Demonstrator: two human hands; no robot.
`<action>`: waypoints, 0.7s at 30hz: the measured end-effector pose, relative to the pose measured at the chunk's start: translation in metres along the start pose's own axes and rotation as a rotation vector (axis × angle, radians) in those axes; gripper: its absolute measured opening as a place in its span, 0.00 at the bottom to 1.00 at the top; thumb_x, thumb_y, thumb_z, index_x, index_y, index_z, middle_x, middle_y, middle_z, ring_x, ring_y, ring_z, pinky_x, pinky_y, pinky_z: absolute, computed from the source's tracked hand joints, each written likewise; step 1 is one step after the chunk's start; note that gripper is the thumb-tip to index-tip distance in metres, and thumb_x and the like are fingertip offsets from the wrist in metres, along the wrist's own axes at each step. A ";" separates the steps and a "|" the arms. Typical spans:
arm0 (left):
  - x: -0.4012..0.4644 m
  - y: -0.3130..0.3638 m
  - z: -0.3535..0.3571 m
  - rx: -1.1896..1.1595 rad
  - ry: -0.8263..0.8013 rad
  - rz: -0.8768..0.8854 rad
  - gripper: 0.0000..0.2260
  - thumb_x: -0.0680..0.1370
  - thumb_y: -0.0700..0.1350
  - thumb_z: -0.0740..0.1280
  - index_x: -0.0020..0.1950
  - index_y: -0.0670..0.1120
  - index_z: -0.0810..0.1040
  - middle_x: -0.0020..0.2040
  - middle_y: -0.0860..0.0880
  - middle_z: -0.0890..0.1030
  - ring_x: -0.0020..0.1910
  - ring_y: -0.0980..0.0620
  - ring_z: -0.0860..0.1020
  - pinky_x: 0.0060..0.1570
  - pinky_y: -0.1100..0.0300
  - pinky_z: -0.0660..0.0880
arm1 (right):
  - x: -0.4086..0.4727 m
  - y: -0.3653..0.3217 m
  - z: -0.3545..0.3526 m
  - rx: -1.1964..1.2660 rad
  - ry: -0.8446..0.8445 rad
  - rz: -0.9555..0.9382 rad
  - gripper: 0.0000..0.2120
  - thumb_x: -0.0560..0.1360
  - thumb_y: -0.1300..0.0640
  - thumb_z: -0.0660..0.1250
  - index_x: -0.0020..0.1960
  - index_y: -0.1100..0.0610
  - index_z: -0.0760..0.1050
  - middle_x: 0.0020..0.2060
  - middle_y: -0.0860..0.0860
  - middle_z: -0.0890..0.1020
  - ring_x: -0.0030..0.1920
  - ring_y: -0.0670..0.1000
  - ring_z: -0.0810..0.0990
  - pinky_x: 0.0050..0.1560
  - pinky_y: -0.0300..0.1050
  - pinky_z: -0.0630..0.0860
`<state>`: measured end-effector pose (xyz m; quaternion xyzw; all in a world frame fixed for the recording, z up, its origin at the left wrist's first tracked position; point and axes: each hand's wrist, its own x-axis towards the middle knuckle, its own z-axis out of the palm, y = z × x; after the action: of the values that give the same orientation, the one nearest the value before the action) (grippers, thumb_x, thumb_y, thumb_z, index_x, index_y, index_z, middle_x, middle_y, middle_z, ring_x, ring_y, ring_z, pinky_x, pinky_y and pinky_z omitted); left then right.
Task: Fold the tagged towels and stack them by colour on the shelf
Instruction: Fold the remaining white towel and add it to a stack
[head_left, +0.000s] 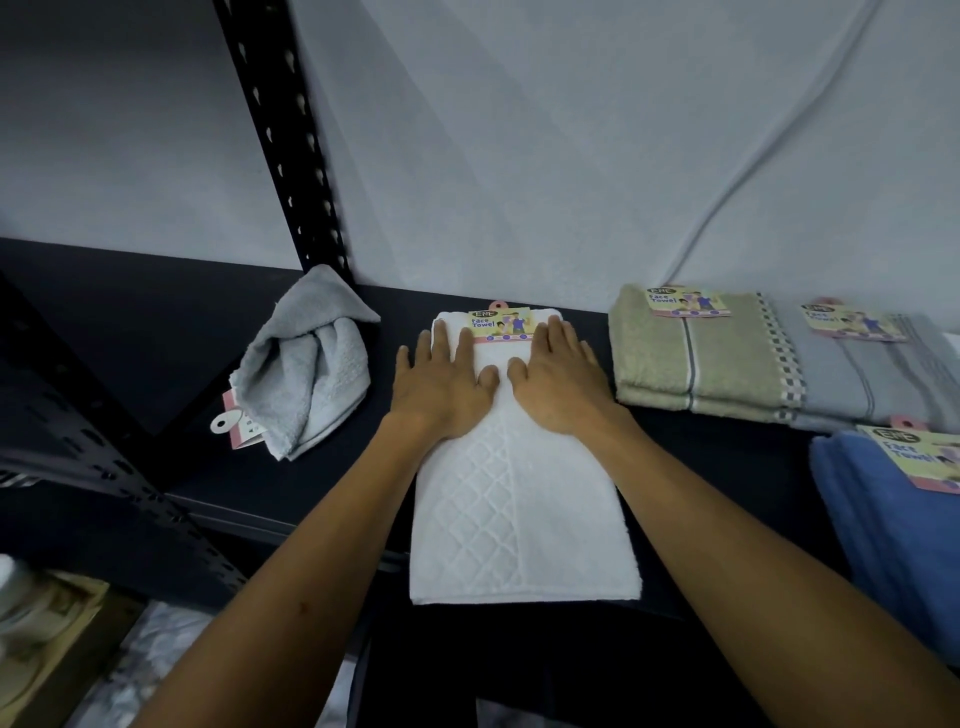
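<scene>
Your left hand (441, 382) and right hand (558, 382) lie flat, fingers straight, pressing the white towel (519, 519) on the shelf (156, 332). Its tag (501, 325) is partly covered. The blue towel (893, 519) is cut off at right; the grey towel (306, 364) is crumpled, label unreadable.

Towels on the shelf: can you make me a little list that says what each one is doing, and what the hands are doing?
white towel: folded long, flat on the dark shelf, paper tag at its far end
left hand: pressing flat on the white towel
right hand: pressing flat beside the left
light grey towel: crumpled, to the left, tag hanging out
green towel: folded, to the right
grey striped towel: folded, beside the green one
blue towel: folded, nearest on the right
</scene>
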<state>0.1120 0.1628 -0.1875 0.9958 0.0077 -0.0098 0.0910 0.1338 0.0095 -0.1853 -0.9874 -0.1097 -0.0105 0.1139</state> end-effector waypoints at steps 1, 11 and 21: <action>-0.001 -0.001 -0.001 -0.053 0.038 0.007 0.30 0.82 0.60 0.48 0.81 0.48 0.46 0.81 0.41 0.45 0.79 0.44 0.46 0.76 0.43 0.44 | -0.002 0.001 -0.002 0.029 0.061 -0.021 0.28 0.81 0.48 0.50 0.75 0.66 0.58 0.75 0.59 0.59 0.76 0.58 0.56 0.75 0.53 0.57; -0.083 -0.008 -0.011 -0.410 0.294 -0.082 0.28 0.79 0.48 0.62 0.77 0.45 0.59 0.63 0.41 0.77 0.67 0.39 0.71 0.69 0.44 0.63 | -0.079 -0.010 -0.022 0.203 0.249 0.006 0.23 0.79 0.58 0.60 0.73 0.59 0.65 0.65 0.60 0.70 0.66 0.61 0.68 0.59 0.52 0.72; -0.127 0.007 -0.015 -0.564 0.365 -0.274 0.29 0.77 0.47 0.65 0.76 0.47 0.63 0.64 0.52 0.80 0.65 0.47 0.74 0.64 0.52 0.68 | -0.110 -0.003 -0.032 0.669 0.137 0.257 0.23 0.76 0.58 0.64 0.71 0.53 0.66 0.55 0.52 0.80 0.53 0.55 0.79 0.51 0.49 0.79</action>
<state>-0.0148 0.1571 -0.1685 0.9065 0.1596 0.1585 0.3572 0.0258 -0.0184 -0.1585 -0.8982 0.0258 -0.0256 0.4382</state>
